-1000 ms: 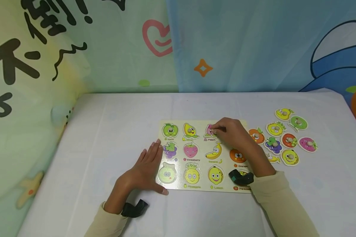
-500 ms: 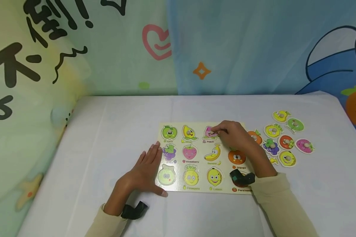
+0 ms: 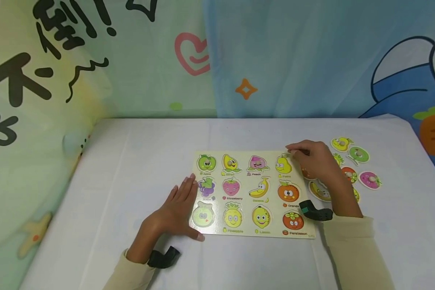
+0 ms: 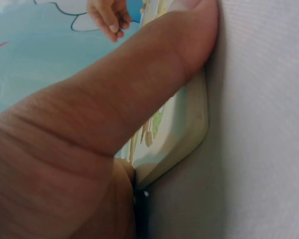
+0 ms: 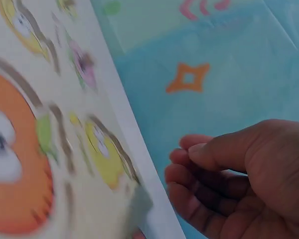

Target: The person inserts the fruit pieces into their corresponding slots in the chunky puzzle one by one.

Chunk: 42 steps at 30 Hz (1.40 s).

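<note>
A fruit puzzle board (image 3: 247, 219) with printed fruit recesses lies on the white table. My left hand (image 3: 174, 211) rests with straight fingers on its left edge, thumb along the front edge; the left wrist view shows the thumb against the board corner (image 4: 192, 109). In the top row sit the knobbed apple piece (image 3: 206, 163), the yellow piece (image 3: 230, 164) and the peach piece (image 3: 257, 164). My right hand (image 3: 319, 161), fingers loosely curled, is over the board's top right corner, beside the printed pear (image 3: 283, 164). Nothing shows between its fingers in the right wrist view.
Several loose knobbed fruit pieces lie right of the board, including a pear piece (image 3: 341, 144), a round green piece (image 3: 358, 154), a red piece (image 3: 349, 175) and a pink piece (image 3: 370, 180). My right hand and forearm hide some. A printed curtain (image 3: 275, 60) stands behind the table.
My right hand has let go of the peach piece and moved right, off the top row toward the loose pieces. The printed pear has come into view. My left hand stays in place.
</note>
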Each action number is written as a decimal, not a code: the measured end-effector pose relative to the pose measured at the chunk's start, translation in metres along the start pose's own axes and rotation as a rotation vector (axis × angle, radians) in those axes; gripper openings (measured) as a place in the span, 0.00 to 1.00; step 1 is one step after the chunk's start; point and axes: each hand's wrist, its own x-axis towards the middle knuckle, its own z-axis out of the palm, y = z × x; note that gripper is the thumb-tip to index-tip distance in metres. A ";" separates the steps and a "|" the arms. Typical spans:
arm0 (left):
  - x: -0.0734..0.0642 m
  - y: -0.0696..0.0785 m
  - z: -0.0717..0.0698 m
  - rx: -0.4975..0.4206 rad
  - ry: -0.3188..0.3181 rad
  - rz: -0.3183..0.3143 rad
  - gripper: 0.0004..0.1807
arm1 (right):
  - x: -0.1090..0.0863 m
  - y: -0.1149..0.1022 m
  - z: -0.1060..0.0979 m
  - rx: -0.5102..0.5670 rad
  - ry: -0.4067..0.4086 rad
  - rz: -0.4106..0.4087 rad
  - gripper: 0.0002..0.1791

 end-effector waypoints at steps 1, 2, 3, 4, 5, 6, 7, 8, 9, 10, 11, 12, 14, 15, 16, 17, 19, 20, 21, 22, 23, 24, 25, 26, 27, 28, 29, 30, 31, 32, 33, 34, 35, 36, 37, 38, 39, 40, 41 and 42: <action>0.000 0.000 0.000 0.000 0.000 -0.001 0.78 | -0.001 0.003 -0.003 -0.001 0.026 0.020 0.18; 0.000 0.000 0.000 0.002 0.000 -0.002 0.78 | -0.001 0.007 -0.006 0.002 0.051 0.036 0.19; 0.000 0.000 0.000 0.002 -0.001 -0.003 0.78 | -0.001 0.010 -0.009 0.002 0.073 0.061 0.19; 0.000 0.000 0.001 0.001 -0.001 -0.004 0.78 | -0.002 0.013 -0.011 0.006 0.095 0.089 0.20; 0.000 -0.001 0.001 0.000 -0.002 -0.006 0.78 | -0.002 0.017 -0.014 0.006 0.119 0.115 0.21; 0.000 -0.001 0.001 0.001 -0.003 -0.008 0.78 | -0.003 0.020 -0.018 0.019 0.135 0.136 0.22; 0.000 -0.001 0.001 0.002 -0.003 -0.009 0.78 | -0.003 0.023 -0.022 0.027 0.162 0.154 0.23; 0.000 -0.001 0.001 0.002 -0.003 -0.008 0.78 | -0.004 0.027 -0.026 0.034 0.190 0.180 0.24; 0.000 -0.001 0.001 -0.001 -0.002 -0.007 0.78 | -0.005 0.030 -0.029 0.041 0.219 0.211 0.25; 0.000 -0.001 0.001 -0.002 -0.001 -0.007 0.78 | -0.005 0.033 -0.032 0.043 0.248 0.230 0.26; 0.000 -0.001 0.001 -0.003 -0.001 -0.007 0.78 | -0.006 0.037 -0.036 0.045 0.269 0.245 0.27; 0.000 -0.001 0.001 -0.002 -0.001 -0.005 0.78 | -0.007 0.040 -0.038 0.049 0.288 0.258 0.28; 0.001 -0.001 0.001 0.004 -0.004 -0.007 0.78 | -0.008 0.047 -0.042 0.056 0.319 0.284 0.28; 0.001 -0.001 0.001 0.004 -0.006 -0.008 0.78 | -0.008 0.050 -0.044 0.054 0.329 0.294 0.28; 0.001 -0.001 0.001 0.006 -0.009 -0.009 0.78 | -0.008 0.054 -0.045 0.053 0.335 0.303 0.28; 0.001 -0.001 0.001 0.004 -0.010 -0.009 0.78 | -0.008 0.057 -0.046 0.055 0.342 0.315 0.28; 0.001 -0.001 0.001 0.000 -0.012 -0.013 0.78 | -0.007 0.064 -0.048 0.055 0.357 0.339 0.29; 0.001 -0.001 0.001 -0.003 -0.013 -0.014 0.78 | -0.006 0.067 -0.049 0.050 0.366 0.350 0.29; 0.001 0.000 0.001 -0.007 -0.012 -0.014 0.78 | -0.005 0.070 -0.049 0.044 0.375 0.361 0.29; 0.001 0.000 0.001 -0.007 -0.011 -0.015 0.78 | -0.004 0.072 -0.049 0.042 0.380 0.371 0.29; 0.001 0.000 0.001 -0.007 -0.009 -0.016 0.78 | -0.003 0.075 -0.049 0.038 0.384 0.377 0.29; 0.001 0.000 0.001 -0.004 -0.010 -0.019 0.78 | -0.002 0.077 -0.049 0.035 0.390 0.381 0.29; 0.001 0.000 0.001 -0.003 -0.009 -0.020 0.78 | -0.001 0.079 -0.048 0.033 0.397 0.388 0.28; 0.001 -0.001 0.001 -0.003 -0.007 -0.019 0.78 | -0.001 0.082 -0.047 0.033 0.398 0.394 0.28; 0.001 -0.001 0.001 -0.003 -0.006 -0.018 0.78 | 0.000 0.085 -0.046 0.034 0.394 0.400 0.28; 0.001 -0.001 0.001 -0.003 -0.006 -0.018 0.78 | 0.001 0.087 -0.046 0.031 0.389 0.407 0.29; 0.001 -0.001 0.001 -0.004 -0.008 -0.019 0.78 | 0.002 0.089 -0.046 0.028 0.383 0.414 0.29; 0.001 -0.001 0.001 -0.005 -0.008 -0.021 0.78 | 0.003 0.091 -0.046 0.027 0.378 0.420 0.29; 0.001 -0.001 0.001 -0.005 -0.009 -0.022 0.79 | 0.003 0.093 -0.046 0.021 0.371 0.425 0.30; 0.001 -0.001 0.001 -0.007 -0.008 -0.022 0.79 | 0.004 0.095 -0.046 0.016 0.365 0.426 0.30; 0.001 -0.002 0.001 -0.006 -0.009 -0.023 0.79 | 0.004 0.096 -0.046 0.008 0.361 0.421 0.30; 0.001 -0.002 0.002 -0.004 -0.011 -0.026 0.79 | 0.004 0.096 -0.045 -0.003 0.354 0.413 0.30; 0.001 -0.002 0.002 -0.004 -0.011 -0.026 0.79 | 0.004 0.097 -0.045 -0.011 0.344 0.402 0.30; 0.001 -0.002 0.002 -0.002 -0.010 -0.025 0.79 | 0.004 0.098 -0.044 -0.020 0.337 0.387 0.30; 0.001 -0.002 0.002 -0.003 -0.008 -0.023 0.79 | 0.004 0.097 -0.043 -0.032 0.331 0.373 0.29; 0.001 -0.002 0.002 -0.004 -0.005 -0.020 0.79 | 0.005 0.097 -0.043 -0.037 0.323 0.358 0.29; 0.001 -0.002 0.002 -0.005 -0.005 -0.018 0.79 | 0.005 0.097 -0.042 -0.041 0.315 0.347 0.29; 0.000 -0.001 0.002 -0.006 -0.003 -0.016 0.78 | 0.005 0.097 -0.041 -0.042 0.310 0.342 0.29; 0.000 -0.001 0.002 -0.006 -0.002 -0.014 0.78 | 0.005 0.097 -0.041 -0.040 0.308 0.341 0.28; 0.001 -0.001 0.002 -0.003 -0.001 -0.014 0.78 | 0.005 0.096 -0.040 -0.040 0.310 0.338 0.28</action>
